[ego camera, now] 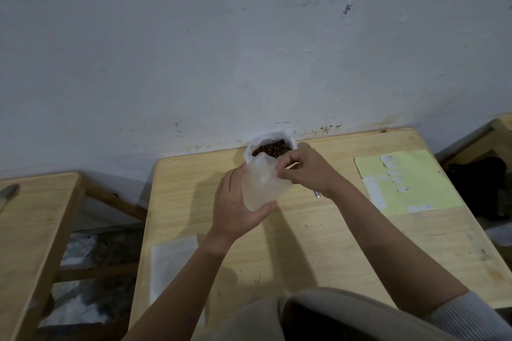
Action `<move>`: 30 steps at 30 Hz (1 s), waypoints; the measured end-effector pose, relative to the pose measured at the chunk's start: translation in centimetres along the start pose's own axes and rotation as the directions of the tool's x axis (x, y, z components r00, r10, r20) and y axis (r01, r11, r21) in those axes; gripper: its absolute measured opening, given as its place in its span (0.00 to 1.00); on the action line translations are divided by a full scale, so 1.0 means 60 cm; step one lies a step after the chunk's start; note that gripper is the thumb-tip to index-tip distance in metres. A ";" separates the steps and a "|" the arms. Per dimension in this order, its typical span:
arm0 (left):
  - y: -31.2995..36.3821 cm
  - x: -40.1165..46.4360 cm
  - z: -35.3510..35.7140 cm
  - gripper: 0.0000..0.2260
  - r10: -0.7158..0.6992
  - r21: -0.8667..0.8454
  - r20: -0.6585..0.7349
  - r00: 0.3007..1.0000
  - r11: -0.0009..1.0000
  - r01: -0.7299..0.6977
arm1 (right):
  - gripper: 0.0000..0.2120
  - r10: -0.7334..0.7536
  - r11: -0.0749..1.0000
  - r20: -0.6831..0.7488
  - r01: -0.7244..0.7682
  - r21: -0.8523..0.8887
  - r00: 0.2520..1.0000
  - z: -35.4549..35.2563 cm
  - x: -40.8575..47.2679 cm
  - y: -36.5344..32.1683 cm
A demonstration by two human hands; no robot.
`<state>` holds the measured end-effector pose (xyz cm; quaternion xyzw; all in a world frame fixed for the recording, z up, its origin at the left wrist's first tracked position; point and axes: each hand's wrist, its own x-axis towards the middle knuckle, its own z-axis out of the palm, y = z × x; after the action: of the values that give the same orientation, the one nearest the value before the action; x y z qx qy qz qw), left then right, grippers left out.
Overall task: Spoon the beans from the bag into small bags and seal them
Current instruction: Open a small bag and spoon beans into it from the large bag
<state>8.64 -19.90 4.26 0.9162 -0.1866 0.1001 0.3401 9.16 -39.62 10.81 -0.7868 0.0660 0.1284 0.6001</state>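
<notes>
Two hands work over one wooden tabletop (318, 243), head view. Landmark for all positions: the small bag (263, 185).

Far left of the small bag: a second wooden bench (30, 230), separate from the tabletop, with a grey blurred object (8, 195) at its left edge; identity cannot be told.

Left of and nearer the viewer than the small bag: a stack of flat translucent bags (174, 266) lying on the tabletop near its left edge.

Left hand (238, 202): wraps the small bag from the left and below, thumb under its lower corner, fingers curled round its far side. The small bag is translucent, held upright above the tabletop, mouth upward.

Directly behind the small bag, against the wall (249, 50): the large bag (273, 144), white plastic, open at the top, dark beans (273, 148) visible inside. It stands on the tabletop at the back edge.

Right hand (307, 169): just right of the small bag, fingers curled and pinching its upper right edge. A metallic tip (318, 194) shows below the right wrist; likely the spoon, mostly hidden.

Well right of the small bag: a yellow-green sheet (415, 183) flat on the tabletop, with small white labels (393, 173) in a column and white patches lower down.

Far right: a dark object (479, 188) beyond the tabletop edge, unclear.
</notes>
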 end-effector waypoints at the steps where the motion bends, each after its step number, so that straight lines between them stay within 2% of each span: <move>1: -0.004 -0.002 0.003 0.42 -0.018 0.000 -0.002 1.000 1.000 0.018 | 0.06 0.023 0.998 -0.078 -0.018 0.066 0.997 -0.003 0.001 0.017; 3: -0.013 -0.007 0.008 0.43 -0.072 0.001 -0.002 0.997 0.997 0.072 | 0.07 0.079 0.993 -0.273 -0.052 0.104 0.959 -0.008 0.008 0.061; 5: -0.023 -0.012 0.016 0.45 -0.123 0.010 0.010 0.992 0.992 0.122 | 0.06 0.136 0.987 -0.452 -0.158 -0.011 0.881 -0.011 0.020 0.116; 7: -0.029 -0.014 0.023 0.46 -0.158 0.015 0.029 0.987 0.987 0.157 | 0.08 0.174 0.943 -0.559 -0.301 -0.142 0.811 -0.013 0.033 0.169; 11: -0.035 -0.017 0.028 0.46 -0.189 0.016 0.044 0.981 0.982 0.188 | 0.13 0.227 0.880 -0.605 -0.427 -0.207 0.763 -0.001 0.051 0.240; 16: -0.049 -0.027 0.033 0.45 -0.179 0.065 0.061 0.982 0.982 0.175 | 0.11 0.144 0.860 -0.628 -0.411 -0.304 0.765 0.015 0.062 0.256; 19: -0.059 -0.028 0.036 0.45 -0.179 0.085 0.074 0.981 0.981 0.173 | 0.11 0.152 0.871 -0.677 -0.421 -0.252 0.720 0.012 0.065 0.251; 22: -0.059 -0.026 0.036 0.45 -0.199 0.080 0.067 0.978 0.978 0.193 | 0.09 0.080 0.921 -0.745 -0.336 -0.200 0.662 0.000 0.060 0.236; 28: -0.057 -0.016 0.040 0.46 -0.296 0.031 0.059 0.953 0.955 0.294 | 0.05 -0.177 0.981 -0.880 0.005 -0.195 0.441 -0.046 0.036 0.168; 30: -0.058 -0.014 0.041 0.47 -0.335 0.031 0.073 0.939 0.942 0.333 | 0.05 -0.241 0.970 -0.886 0.116 -0.213 0.395 -0.061 0.034 0.145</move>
<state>9.46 -18.85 0.11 0.9409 -0.0406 0.0072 0.3363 9.33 -45.40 3.07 -0.7668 0.2869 -0.3778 0.4324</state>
